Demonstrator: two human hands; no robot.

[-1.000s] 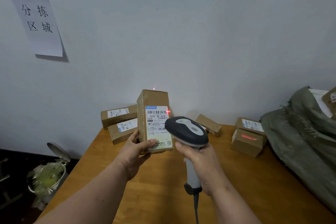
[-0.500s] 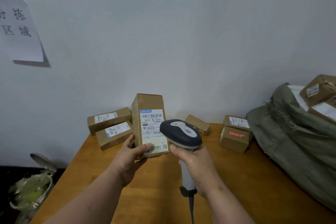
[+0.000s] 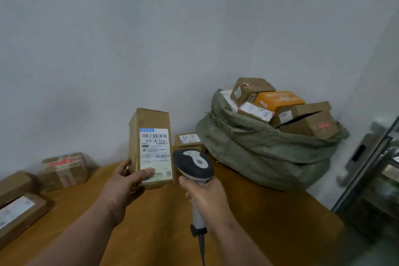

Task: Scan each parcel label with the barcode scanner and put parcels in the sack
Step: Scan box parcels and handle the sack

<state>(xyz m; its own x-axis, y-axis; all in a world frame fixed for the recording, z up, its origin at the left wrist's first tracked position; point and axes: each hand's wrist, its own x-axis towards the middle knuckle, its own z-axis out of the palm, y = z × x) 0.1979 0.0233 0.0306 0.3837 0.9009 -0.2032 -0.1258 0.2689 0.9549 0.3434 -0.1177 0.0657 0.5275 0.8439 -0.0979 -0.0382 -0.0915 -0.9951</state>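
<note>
My left hand (image 3: 124,181) grips a tall brown parcel (image 3: 151,147) upright by its lower left corner, its white barcode label facing me. Just right of it, my right hand (image 3: 205,196) holds the grey-and-black barcode scanner (image 3: 193,165) by the handle, its head level with the parcel's lower part. A green sack (image 3: 263,149) lies at the table's back right against the wall, its mouth open and filled with several parcels (image 3: 278,106), one of them orange.
Several brown parcels (image 3: 62,169) lie on the wooden table (image 3: 151,222) at the left, and one small parcel (image 3: 187,139) sits behind the scanner. A glass-fronted door (image 3: 371,179) stands at the right edge. The wall runs close behind.
The view has swung right, bringing the whole sack and its parcels into sight. The red scan light on the label is gone. Both hands keep their hold on parcel and scanner.
</note>
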